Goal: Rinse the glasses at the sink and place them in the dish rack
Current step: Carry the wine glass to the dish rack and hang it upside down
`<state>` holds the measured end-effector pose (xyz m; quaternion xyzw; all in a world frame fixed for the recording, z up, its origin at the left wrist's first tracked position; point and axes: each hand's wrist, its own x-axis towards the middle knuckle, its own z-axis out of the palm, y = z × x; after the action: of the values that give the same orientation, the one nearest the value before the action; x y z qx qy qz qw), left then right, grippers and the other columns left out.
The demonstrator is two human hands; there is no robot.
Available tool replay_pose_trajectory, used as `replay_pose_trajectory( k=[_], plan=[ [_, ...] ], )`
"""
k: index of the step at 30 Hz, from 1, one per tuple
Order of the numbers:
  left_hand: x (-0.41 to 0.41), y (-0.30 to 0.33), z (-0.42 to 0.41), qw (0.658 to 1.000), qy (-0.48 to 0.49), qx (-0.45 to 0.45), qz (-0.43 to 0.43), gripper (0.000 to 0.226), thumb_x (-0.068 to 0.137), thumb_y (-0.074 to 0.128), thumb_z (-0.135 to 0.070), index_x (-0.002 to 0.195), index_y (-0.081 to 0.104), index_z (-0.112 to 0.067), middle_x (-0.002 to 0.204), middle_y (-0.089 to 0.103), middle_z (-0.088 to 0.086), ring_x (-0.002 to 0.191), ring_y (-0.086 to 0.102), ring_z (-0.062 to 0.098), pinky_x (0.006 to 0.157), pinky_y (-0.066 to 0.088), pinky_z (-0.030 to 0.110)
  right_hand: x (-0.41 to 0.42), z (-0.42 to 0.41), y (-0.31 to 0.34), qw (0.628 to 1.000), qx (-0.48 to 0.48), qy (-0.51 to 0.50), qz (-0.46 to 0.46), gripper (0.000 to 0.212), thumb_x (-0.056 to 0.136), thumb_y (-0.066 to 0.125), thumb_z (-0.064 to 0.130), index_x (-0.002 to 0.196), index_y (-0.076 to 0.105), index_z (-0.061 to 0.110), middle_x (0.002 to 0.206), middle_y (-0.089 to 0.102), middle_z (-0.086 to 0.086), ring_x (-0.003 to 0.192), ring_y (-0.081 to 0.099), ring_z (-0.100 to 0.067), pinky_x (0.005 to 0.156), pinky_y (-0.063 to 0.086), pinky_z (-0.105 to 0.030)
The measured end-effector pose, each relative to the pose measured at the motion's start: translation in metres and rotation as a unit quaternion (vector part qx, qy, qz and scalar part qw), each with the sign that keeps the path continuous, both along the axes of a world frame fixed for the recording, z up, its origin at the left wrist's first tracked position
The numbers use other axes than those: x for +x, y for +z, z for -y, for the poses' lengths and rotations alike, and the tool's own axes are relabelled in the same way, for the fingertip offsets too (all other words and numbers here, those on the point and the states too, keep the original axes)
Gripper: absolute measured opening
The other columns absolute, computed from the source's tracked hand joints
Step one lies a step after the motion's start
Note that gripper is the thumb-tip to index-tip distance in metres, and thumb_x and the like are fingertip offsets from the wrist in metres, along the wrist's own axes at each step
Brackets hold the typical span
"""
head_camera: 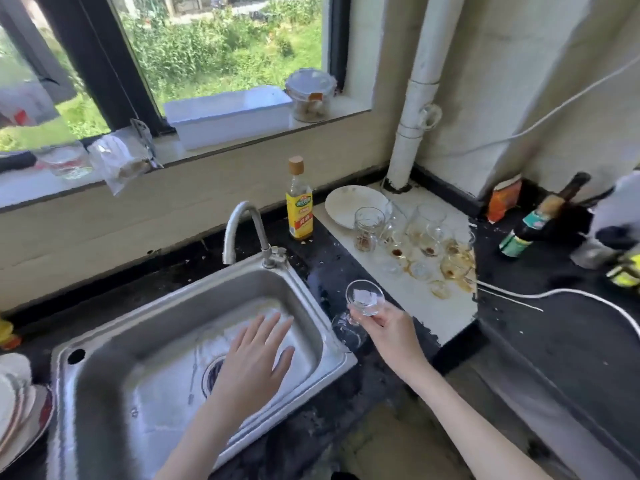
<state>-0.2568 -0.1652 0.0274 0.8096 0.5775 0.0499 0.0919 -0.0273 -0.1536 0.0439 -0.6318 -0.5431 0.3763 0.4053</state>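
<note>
Left hand hovers flat, fingers spread, over the sink; right hand pinches a glass above the worktop's sink-side edge, dirty glasses behind.

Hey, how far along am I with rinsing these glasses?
Early on. Nothing looks racked yet. Your right hand holds one small glass beside the sink; the faucet shows no water. Your left hand hovers open over the basin. Stained glasses still wait on the white board.

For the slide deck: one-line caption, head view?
Right hand holds a glass beside the sink; left hand open over it.
</note>
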Motion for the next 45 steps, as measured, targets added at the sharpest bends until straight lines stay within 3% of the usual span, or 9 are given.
replay_pose_trajectory(
  k=[6,9,16,20,24,31,36,40,45],
  plan=[
    [0.042,0.005,0.049,0.988,-0.149,-0.021,0.016,0.055,0.096,0.011,-0.05,0.129,0.047,-0.024,0.13,0.056,-0.001,0.122,0.052,0.024,0.1,0.037,0.031,0.037,0.123,0.002,0.985,0.006,-0.174,-0.007,0.016,0.087,0.064,0.015,0.093,0.075,0.005,0.088,0.068,0.004,0.076,0.059,0.018,0.072,0.04,0.0],
    [0.08,0.008,0.077,0.976,-0.213,-0.024,0.032,0.061,0.094,0.011,-0.054,0.136,0.044,-0.025,0.138,0.049,-0.002,0.13,0.044,0.023,0.104,0.036,0.035,0.063,0.187,0.007,0.968,0.01,-0.251,0.014,0.015,0.086,0.066,0.016,0.093,0.076,0.007,0.092,0.071,-0.002,0.084,0.063,-0.001,0.075,0.044,-0.008],
    [0.193,0.024,0.164,0.922,-0.383,-0.037,0.047,0.075,0.08,0.004,-0.064,0.144,0.025,-0.032,0.151,0.023,-0.01,0.143,0.014,0.014,0.11,0.011,0.027,0.13,0.34,0.026,0.919,0.024,-0.393,-0.02,0.026,0.086,0.065,0.021,0.07,0.069,0.041,0.084,0.073,0.004,0.082,0.065,-0.002,0.079,0.047,-0.018],
    [0.271,0.027,0.229,0.886,-0.462,-0.026,0.023,0.057,0.09,0.025,-0.052,0.133,0.048,-0.023,0.136,0.052,0.0,0.129,0.044,0.023,0.101,0.037,0.038,0.177,0.431,0.029,0.882,0.035,-0.468,-0.025,0.01,0.086,0.064,0.02,0.083,0.073,0.024,0.082,0.07,0.002,0.075,0.062,0.01,0.07,0.045,-0.007],
    [0.358,0.032,0.31,0.85,-0.523,-0.042,0.033,0.065,0.096,0.009,-0.055,0.129,0.052,-0.02,0.131,0.057,0.003,0.123,0.051,0.027,0.095,0.043,0.043,0.239,0.522,0.033,0.853,0.032,-0.521,-0.006,0.012,0.087,0.065,0.016,0.083,0.075,0.011,0.078,0.071,0.004,0.07,0.062,0.008,0.07,0.043,-0.008],
    [0.47,0.036,0.405,0.815,-0.572,-0.047,0.078,0.073,0.083,0.002,-0.065,0.145,0.02,-0.031,0.154,0.017,-0.008,0.144,0.008,0.015,0.109,0.004,0.024,0.327,0.627,0.045,0.819,0.025,-0.573,0.021,0.022,0.09,0.062,0.018,0.076,0.074,0.005,0.074,0.071,0.005,0.067,0.059,0.009,0.067,0.04,-0.006],
    [0.547,0.043,0.431,0.805,-0.584,-0.068,0.079,0.053,0.097,0.029,-0.043,0.147,0.014,-0.03,0.155,0.01,-0.009,0.144,0.0,0.012,0.115,0.007,0.029,0.393,0.654,0.04,0.802,0.029,-0.596,0.014,0.021,0.09,0.062,0.015,0.08,0.074,0.0,0.074,0.071,0.007,0.067,0.059,0.01,0.067,0.041,-0.004],
    [0.62,0.032,0.435,0.794,-0.599,-0.072,0.077,0.061,0.091,0.02,-0.055,0.144,0.027,-0.027,0.152,0.023,-0.006,0.143,0.013,0.016,0.113,0.019,0.032,0.456,0.663,0.035,0.794,0.01,-0.607,0.03,0.021,0.088,0.064,0.019,0.078,0.075,0.004,0.073,0.072,0.003,0.067,0.06,0.002,0.064,0.042,-0.011],
    [0.727,0.024,0.432,0.769,-0.635,-0.025,0.075,0.05,0.088,0.032,-0.036,0.128,0.053,-0.015,0.131,0.055,0.009,0.124,0.049,0.032,0.099,0.038,0.044,0.551,0.665,0.036,0.78,-0.005,-0.623,0.056,0.024,0.088,0.064,0.023,0.077,0.074,0.004,0.069,0.071,-0.002,0.076,0.064,-0.023,0.071,0.048,-0.033]
  ],
)
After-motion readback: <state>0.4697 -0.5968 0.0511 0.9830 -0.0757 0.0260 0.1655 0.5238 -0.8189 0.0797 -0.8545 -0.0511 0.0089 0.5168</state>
